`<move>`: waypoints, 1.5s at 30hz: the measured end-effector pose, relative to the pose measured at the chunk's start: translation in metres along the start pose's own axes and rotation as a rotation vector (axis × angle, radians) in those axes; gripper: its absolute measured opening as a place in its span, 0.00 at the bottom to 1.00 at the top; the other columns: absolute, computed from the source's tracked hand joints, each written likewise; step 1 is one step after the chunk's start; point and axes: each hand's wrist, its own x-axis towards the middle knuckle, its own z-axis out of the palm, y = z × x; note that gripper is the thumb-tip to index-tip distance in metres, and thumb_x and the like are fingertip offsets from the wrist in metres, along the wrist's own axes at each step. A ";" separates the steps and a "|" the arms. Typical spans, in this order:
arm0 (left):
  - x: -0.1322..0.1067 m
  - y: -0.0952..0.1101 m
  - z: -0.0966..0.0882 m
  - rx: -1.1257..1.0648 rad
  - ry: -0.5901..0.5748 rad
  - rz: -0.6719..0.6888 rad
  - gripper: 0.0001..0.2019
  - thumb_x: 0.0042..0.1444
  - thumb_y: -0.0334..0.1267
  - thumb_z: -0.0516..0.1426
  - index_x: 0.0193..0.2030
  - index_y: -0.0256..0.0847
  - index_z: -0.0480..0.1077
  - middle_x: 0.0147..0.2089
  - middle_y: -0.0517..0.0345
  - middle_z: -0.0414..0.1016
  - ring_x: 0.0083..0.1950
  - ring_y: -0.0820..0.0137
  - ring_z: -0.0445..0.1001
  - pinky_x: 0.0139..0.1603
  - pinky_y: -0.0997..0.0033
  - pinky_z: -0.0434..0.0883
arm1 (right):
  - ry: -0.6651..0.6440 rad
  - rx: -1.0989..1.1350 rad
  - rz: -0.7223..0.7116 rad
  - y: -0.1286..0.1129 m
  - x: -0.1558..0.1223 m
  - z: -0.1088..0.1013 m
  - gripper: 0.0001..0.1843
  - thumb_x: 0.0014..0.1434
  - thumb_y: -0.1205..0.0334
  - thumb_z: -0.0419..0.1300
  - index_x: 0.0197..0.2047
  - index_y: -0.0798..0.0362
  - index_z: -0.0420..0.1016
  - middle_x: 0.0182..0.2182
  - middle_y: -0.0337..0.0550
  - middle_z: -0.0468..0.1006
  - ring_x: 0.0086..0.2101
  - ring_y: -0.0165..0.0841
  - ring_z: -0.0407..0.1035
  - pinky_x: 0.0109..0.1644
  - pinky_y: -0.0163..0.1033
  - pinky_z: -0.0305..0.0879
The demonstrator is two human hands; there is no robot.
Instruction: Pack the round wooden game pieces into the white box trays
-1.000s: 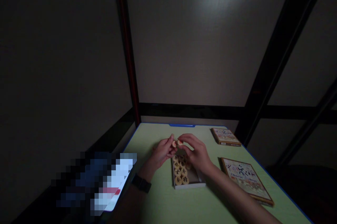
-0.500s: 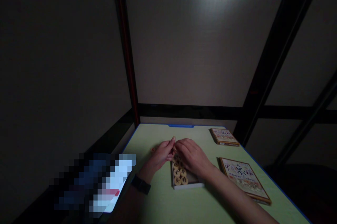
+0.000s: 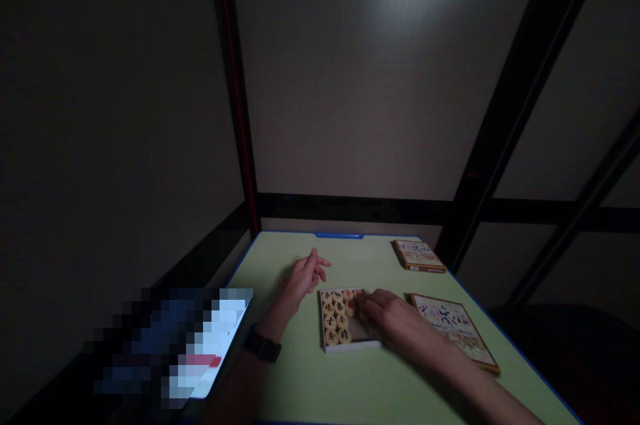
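Observation:
My left hand [image 3: 306, 274] is raised over the table, left of the box, with its fingers apart and nothing in them. An open shallow white box tray [image 3: 350, 347] holds round wooden Chinese chess pieces [image 3: 331, 322]. Those in the left columns bear black characters; a few near the top right bear red ones. My right hand [image 3: 387, 310] reaches over the tray's right side, fingertips pinched at a Chinese chess piece beside the red ones. The fingers partly hide that piece. Part of the tray's dark floor shows at lower right.
Two closed Chinese chess boxes lie on the right of the green table [image 3: 300, 385]: a nearer box [image 3: 457, 328] beside my right forearm and a farther box [image 3: 419, 256] at the back. A blurred bright screen [image 3: 215, 338] is at the left edge. Walls surround the table.
My hands were together above the tray and have parted. The left moved up and left, and its fingers opened. The right moved right and down into the tray.

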 end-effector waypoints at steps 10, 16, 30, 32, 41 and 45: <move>-0.003 0.004 -0.002 -0.046 0.041 0.022 0.33 0.53 0.70 0.53 0.32 0.35 0.71 0.21 0.64 0.63 0.18 0.81 0.51 0.20 0.78 0.45 | 0.144 0.159 0.093 0.011 0.004 0.003 0.08 0.63 0.72 0.56 0.43 0.54 0.75 0.37 0.47 0.78 0.40 0.38 0.70 0.44 0.40 0.65; -0.001 0.005 -0.003 -0.025 0.112 0.046 0.33 0.50 0.71 0.54 0.30 0.36 0.71 0.21 0.63 0.64 0.18 0.80 0.54 0.19 0.79 0.48 | -0.059 0.161 0.220 0.011 0.012 0.002 0.07 0.57 0.67 0.62 0.40 0.53 0.79 0.39 0.48 0.75 0.42 0.40 0.69 0.43 0.39 0.64; 0.002 0.024 -0.063 0.678 0.421 0.226 0.19 0.63 0.47 0.50 0.25 0.40 0.69 0.25 0.56 0.71 0.31 0.68 0.71 0.35 0.70 0.67 | -0.173 0.139 0.262 0.007 0.028 -0.013 0.10 0.53 0.69 0.61 0.39 0.52 0.79 0.33 0.45 0.80 0.39 0.39 0.70 0.38 0.37 0.59; -0.010 0.021 -0.068 1.008 0.321 0.187 0.10 0.60 0.39 0.54 0.29 0.40 0.70 0.32 0.54 0.75 0.39 0.66 0.74 0.45 0.67 0.68 | -0.130 0.178 0.243 0.010 0.034 -0.016 0.11 0.53 0.68 0.61 0.40 0.53 0.80 0.32 0.45 0.80 0.38 0.38 0.71 0.39 0.36 0.60; -0.047 0.000 -0.064 1.410 0.029 0.004 0.10 0.54 0.27 0.58 0.43 0.39 0.70 0.48 0.49 0.74 0.50 0.62 0.71 0.52 0.65 0.67 | -0.168 0.257 0.052 0.018 0.118 0.018 0.20 0.52 0.75 0.59 0.47 0.56 0.82 0.40 0.50 0.82 0.37 0.35 0.73 0.42 0.34 0.64; -0.044 -0.008 -0.062 1.384 0.010 0.055 0.08 0.55 0.25 0.54 0.40 0.39 0.69 0.45 0.49 0.74 0.49 0.62 0.71 0.52 0.63 0.67 | -0.232 0.195 -0.004 0.017 0.150 0.043 0.21 0.51 0.76 0.58 0.46 0.56 0.83 0.43 0.52 0.83 0.42 0.38 0.75 0.46 0.36 0.65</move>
